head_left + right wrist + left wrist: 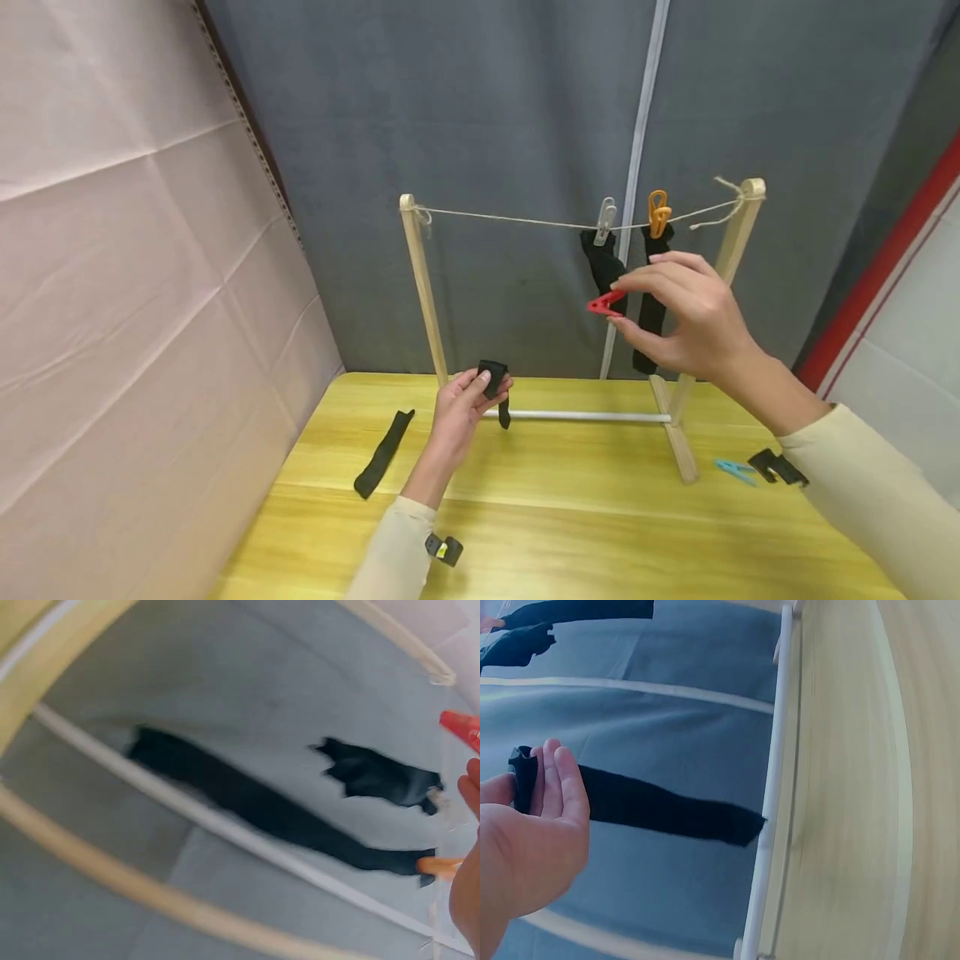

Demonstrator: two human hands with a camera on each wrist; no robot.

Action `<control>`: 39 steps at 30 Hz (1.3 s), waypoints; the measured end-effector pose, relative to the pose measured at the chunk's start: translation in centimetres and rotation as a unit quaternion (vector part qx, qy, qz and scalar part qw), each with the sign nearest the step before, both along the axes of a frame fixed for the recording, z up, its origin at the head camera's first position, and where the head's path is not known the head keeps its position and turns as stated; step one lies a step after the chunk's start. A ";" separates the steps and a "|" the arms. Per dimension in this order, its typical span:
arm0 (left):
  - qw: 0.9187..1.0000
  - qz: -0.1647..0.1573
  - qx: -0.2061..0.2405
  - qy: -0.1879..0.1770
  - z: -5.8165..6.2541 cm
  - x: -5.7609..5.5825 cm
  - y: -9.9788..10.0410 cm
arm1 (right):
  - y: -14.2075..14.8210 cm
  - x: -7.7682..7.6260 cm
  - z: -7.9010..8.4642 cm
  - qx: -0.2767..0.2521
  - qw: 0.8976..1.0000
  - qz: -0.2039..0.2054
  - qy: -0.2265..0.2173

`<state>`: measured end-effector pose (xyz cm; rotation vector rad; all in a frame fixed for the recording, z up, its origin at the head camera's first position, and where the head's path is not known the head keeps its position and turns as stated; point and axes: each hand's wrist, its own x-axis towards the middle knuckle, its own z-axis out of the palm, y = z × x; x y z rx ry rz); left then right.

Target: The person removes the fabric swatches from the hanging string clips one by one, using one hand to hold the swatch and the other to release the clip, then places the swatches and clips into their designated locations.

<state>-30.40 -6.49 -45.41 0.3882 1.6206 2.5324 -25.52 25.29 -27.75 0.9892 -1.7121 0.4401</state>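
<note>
My left hand [459, 417] pinches a narrow black strip of cloth [660, 806] between thumb and fingers; its long end hangs down below the hand. The right hand [686, 312] holds a red clothespin [598, 306] by its ends between thumb and fingertips, in front of the hanging cloths. From the string [510, 218] hang a black cloth [606, 265] under a clear clothespin [606, 221] and a longer black cloth [247, 799] under an orange clothespin [659, 214]. Part of these two is hidden behind the right hand in the head view.
Two wooden posts [424, 287] carry the string, joined low down by a pale rod [592, 416]. Another black strip [384, 457] lies on the yellow table [570, 517] at left. At right, a blue clothespin [735, 471] lies beyond the stand's wooden foot [678, 450].
</note>
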 end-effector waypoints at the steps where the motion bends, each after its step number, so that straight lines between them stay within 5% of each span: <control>1: 1.000 0.004 0.001 0.002 0.0 0.1 -0.3 | 0.5 0.1 -0.5 0.004 1.000 -0.001 -0.002; 11: 0.998 0.068 -0.005 0.012 0.8 1.1 -4.5 | 6.2 0.9 -5.7 0.027 0.999 -0.027 -0.040; 24: 0.993 0.120 0.015 0.013 -0.2 1.3 -10.5 | 10.9 1.0 -13.0 0.055 0.987 -0.086 -0.121; 27: 0.992 0.121 0.029 0.016 -0.3 0.6 -11.7 | 11.5 1.2 -14.2 0.031 0.977 -0.118 -0.174; 32: 0.992 0.106 0.064 0.011 -1.2 -0.8 -13.4 | 12.2 1.9 -16.6 0.018 0.946 -0.193 -0.259; 39: 0.995 0.074 0.066 -0.009 -3.6 -1.0 -16.5 | 13.2 2.3 -18.5 0.060 0.925 -0.231 -0.295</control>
